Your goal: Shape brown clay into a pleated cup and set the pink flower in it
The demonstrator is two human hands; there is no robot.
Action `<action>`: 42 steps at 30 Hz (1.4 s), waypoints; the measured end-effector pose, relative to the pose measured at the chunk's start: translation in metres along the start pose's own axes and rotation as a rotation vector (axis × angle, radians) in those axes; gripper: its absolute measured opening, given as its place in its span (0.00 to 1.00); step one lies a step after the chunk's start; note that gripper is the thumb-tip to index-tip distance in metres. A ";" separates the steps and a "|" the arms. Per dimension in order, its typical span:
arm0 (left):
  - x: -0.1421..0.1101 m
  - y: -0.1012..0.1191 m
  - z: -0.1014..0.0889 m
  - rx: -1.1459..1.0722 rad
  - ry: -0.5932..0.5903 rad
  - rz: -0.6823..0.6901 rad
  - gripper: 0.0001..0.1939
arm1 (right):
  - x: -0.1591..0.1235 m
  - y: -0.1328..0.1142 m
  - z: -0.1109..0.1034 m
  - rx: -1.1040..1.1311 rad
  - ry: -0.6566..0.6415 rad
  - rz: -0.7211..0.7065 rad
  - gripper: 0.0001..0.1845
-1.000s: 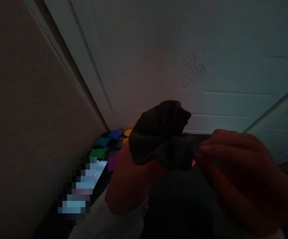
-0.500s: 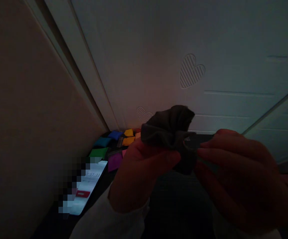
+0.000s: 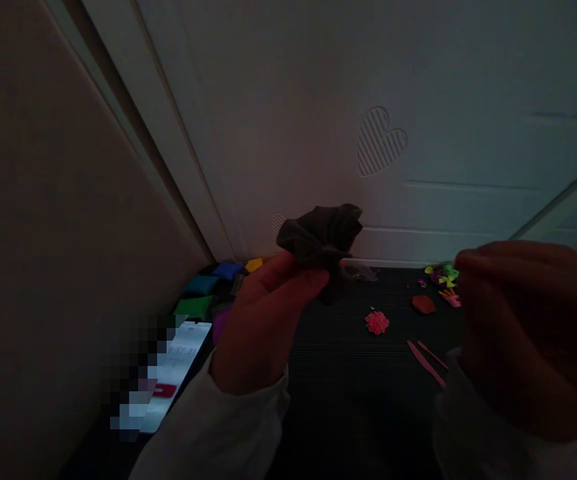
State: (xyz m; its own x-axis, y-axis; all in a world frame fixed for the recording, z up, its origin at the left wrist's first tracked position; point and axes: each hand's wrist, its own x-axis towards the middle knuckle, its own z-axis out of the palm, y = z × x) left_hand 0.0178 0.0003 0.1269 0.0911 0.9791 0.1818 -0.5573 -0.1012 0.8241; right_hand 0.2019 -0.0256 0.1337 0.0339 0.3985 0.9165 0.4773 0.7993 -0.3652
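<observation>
My left hand is raised in front of me, pinching a dark brown-grey ruffled piece between thumb and fingers. Its thin folds fan out at the top like petals, and a narrower tail hangs below. I cannot tell whether it is modelling clay or cloth. At the right, apart from the piece, my right hand is held up with thumb and fingertips pressed together. Whatever may lie between those fingertips is hidden in the dim light.
On the black ribbed table lie a pink flower, pink modelling tools, a red-brown lump and small colourful pieces. Coloured packets and a lit phone are at left. A white panel rises behind.
My right hand has come off the dark ruffled piece and moved right. My left hand has shifted slightly left and up with the piece, uncovering the flower and tools.
</observation>
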 end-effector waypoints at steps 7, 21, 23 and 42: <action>0.002 -0.004 0.000 -0.069 -0.140 -0.092 0.06 | -0.003 -0.004 0.016 -0.048 -0.461 -0.072 0.23; 0.000 0.000 -0.015 0.814 -0.242 0.474 0.16 | -0.009 -0.006 0.021 0.393 -0.086 0.434 0.18; 0.002 0.002 -0.013 0.951 -0.268 0.559 0.15 | -0.008 -0.005 0.022 0.328 -0.175 0.497 0.21; -0.002 -0.011 -0.002 0.421 -0.010 0.217 0.13 | -0.012 0.011 0.047 0.172 -0.042 0.557 0.08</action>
State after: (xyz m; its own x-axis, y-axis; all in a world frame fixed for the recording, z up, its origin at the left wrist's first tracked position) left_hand 0.0220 -0.0004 0.1167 0.0182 0.9260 0.3771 -0.1810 -0.3679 0.9121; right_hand 0.1649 -0.0005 0.1111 0.2026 0.7942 0.5728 0.2479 0.5243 -0.8146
